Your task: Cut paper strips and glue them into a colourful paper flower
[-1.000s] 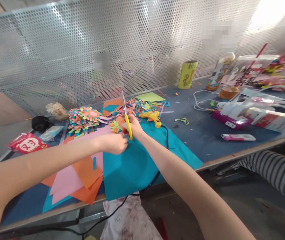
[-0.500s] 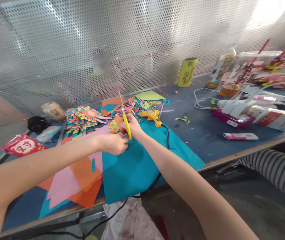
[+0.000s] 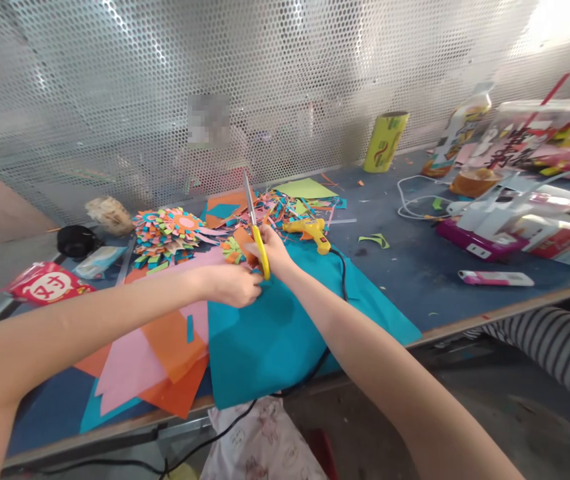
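Yellow-handled scissors (image 3: 261, 250) are in my right hand (image 3: 275, 255), their blades pointing up and away from me. Close beside it, my left hand (image 3: 237, 285) is closed with the fingertips pinched; whatever lies between them is hidden. Just behind the hands is a small fringed felt flower (image 3: 233, 249) in orange and green, partly covered by my fingers. Under both hands spreads a large teal felt sheet (image 3: 265, 347). Further left sits a pile of finished-looking fringed felt flowers (image 3: 169, 233) in pink, orange, blue and green.
A yellow glue gun (image 3: 309, 230) lies right of my hands, its black cord crossing the teal sheet. Felt scraps (image 3: 285, 203) are heaped behind. Pink and orange sheets (image 3: 135, 360) lie at left. Rightward stand a yellow tube (image 3: 386, 142), a bottle (image 3: 459, 130) and a purple power strip (image 3: 479, 240).
The view has shifted slightly, so the items on the table appear further right. My hands and the scissors keep almost the same pose.
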`<action>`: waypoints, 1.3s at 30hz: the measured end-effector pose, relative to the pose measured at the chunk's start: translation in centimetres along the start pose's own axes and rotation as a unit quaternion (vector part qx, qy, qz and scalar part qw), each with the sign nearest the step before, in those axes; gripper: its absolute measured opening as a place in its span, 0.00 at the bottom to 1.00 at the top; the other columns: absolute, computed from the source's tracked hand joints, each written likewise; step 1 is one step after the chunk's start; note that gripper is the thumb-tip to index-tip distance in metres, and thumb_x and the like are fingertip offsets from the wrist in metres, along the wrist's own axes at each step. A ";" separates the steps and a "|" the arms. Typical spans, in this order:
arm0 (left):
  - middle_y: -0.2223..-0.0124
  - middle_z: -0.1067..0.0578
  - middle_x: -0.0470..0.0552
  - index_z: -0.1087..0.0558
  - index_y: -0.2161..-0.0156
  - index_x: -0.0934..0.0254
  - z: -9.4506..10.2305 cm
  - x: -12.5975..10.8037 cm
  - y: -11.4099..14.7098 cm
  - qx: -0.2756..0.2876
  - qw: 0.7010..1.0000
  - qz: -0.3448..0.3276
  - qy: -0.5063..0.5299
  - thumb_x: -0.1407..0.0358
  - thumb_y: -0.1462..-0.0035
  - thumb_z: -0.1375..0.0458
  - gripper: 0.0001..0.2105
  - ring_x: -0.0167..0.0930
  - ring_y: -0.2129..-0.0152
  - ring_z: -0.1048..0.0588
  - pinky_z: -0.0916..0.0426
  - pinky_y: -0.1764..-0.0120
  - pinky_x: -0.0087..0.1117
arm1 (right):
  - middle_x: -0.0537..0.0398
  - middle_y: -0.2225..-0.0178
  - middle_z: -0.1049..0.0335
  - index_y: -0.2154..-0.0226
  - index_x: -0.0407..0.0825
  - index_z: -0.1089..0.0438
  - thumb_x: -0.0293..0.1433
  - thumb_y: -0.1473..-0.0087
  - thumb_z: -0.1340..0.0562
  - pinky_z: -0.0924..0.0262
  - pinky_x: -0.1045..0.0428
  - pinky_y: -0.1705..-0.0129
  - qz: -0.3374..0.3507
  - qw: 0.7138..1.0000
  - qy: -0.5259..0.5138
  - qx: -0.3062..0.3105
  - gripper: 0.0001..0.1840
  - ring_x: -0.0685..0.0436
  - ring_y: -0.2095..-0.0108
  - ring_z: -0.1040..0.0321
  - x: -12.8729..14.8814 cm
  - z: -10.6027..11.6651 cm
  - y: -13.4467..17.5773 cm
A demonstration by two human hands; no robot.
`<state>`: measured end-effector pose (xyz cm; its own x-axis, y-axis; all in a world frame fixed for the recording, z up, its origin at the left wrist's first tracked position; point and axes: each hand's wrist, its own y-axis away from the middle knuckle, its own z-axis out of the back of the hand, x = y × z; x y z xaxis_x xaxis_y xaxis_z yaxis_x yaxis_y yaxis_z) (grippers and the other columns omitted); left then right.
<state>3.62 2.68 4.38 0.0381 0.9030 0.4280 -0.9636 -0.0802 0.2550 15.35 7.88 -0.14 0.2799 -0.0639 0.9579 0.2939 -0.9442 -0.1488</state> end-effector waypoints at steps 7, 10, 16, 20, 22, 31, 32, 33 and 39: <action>0.76 0.32 0.48 0.35 0.76 0.62 1.6 -3.1 3.0 -0.100 0.982 0.106 0.123 0.74 0.44 0.51 0.11 0.30 0.76 0.35 0.41 0.72 0.31 | 0.73 0.84 0.45 0.72 0.52 0.48 0.31 0.66 0.37 0.48 0.59 0.88 -0.012 1.000 0.013 0.007 0.19 0.55 0.89 0.43 0.1 -0.4 -0.1; 0.76 0.32 0.47 0.35 0.76 0.63 1.8 -5.0 4.7 -0.180 0.898 0.319 0.242 0.72 0.43 0.54 0.12 0.27 0.77 0.35 0.40 0.72 0.29 | 0.72 0.82 0.44 0.73 0.51 0.48 0.33 0.68 0.35 0.48 0.60 0.87 -0.008 0.999 0.026 0.030 0.21 0.56 0.87 0.43 0.6 -0.5 0.1; 0.76 0.31 0.46 0.35 0.74 0.64 1.0 -6.4 4.0 -0.394 0.538 0.564 0.488 0.61 0.43 0.50 0.11 0.24 0.81 0.34 0.42 0.78 0.25 | 0.71 0.80 0.43 0.73 0.51 0.49 0.36 0.69 0.31 0.46 0.59 0.85 0.063 0.993 0.026 0.094 0.26 0.57 0.86 0.43 2.8 -1.0 2.2; 0.74 0.30 0.45 0.33 0.64 0.64 1.2 -7.3 2.5 -0.461 0.368 0.504 0.630 0.53 0.48 0.45 0.15 0.23 0.84 0.35 0.42 0.82 0.25 | 0.69 0.76 0.41 0.72 0.51 0.47 0.36 0.68 0.31 0.47 0.59 0.84 0.084 0.988 0.040 0.126 0.25 0.59 0.85 0.45 3.8 -1.5 4.0; 0.74 0.30 0.46 0.32 0.69 0.65 1.4 -7.6 2.3 -0.492 0.357 0.488 0.626 0.52 0.49 0.43 0.16 0.22 0.83 0.35 0.42 0.82 0.25 | 0.69 0.76 0.41 0.72 0.51 0.47 0.35 0.68 0.30 0.47 0.58 0.84 0.068 0.984 0.057 0.156 0.25 0.58 0.85 0.44 4.0 -1.7 4.6; 0.80 0.32 0.44 0.33 0.77 0.66 0.7 -6.6 5.2 -0.613 0.273 0.517 0.532 0.57 0.53 0.38 0.14 0.22 0.84 0.34 0.41 0.81 0.24 | 0.66 0.77 0.41 0.73 0.52 0.45 0.33 0.68 0.29 0.46 0.57 0.78 0.053 0.974 0.127 0.178 0.25 0.54 0.78 0.42 3.8 -2.0 5.0; 0.80 0.32 0.44 0.32 0.76 0.66 0.7 -6.4 5.6 -0.630 0.261 0.516 0.518 0.58 0.53 0.37 0.13 0.22 0.84 0.34 0.40 0.81 0.24 | 0.66 0.77 0.41 0.72 0.52 0.45 0.33 0.67 0.29 0.47 0.57 0.78 0.052 0.974 0.127 0.178 0.24 0.54 0.79 0.42 3.7 -1.8 4.9; 0.80 0.31 0.44 0.31 0.75 0.66 0.7 -6.3 6.0 -0.646 0.248 0.516 0.504 0.59 0.54 0.37 0.12 0.22 0.84 0.34 0.40 0.81 0.24 | 0.65 0.77 0.40 0.71 0.52 0.45 0.34 0.66 0.30 0.47 0.57 0.78 0.051 0.975 0.123 0.178 0.24 0.54 0.79 0.42 3.6 -1.7 4.8; 0.79 0.31 0.44 0.32 0.76 0.65 0.8 -5.7 7.2 -0.710 0.190 0.505 0.453 0.63 0.57 0.35 0.10 0.23 0.81 0.32 0.39 0.80 0.23 | 0.62 0.72 0.37 0.70 0.52 0.46 0.38 0.63 0.30 0.49 0.56 0.79 0.043 0.974 0.140 0.171 0.24 0.54 0.78 0.43 3.8 -0.9 4.3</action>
<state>-3.33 -3.42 4.50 0.2035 0.4825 -0.8519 0.5163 -0.7922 -0.3253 16.83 3.23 3.11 0.0701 -0.2688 0.9606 0.5807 -0.7720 -0.2584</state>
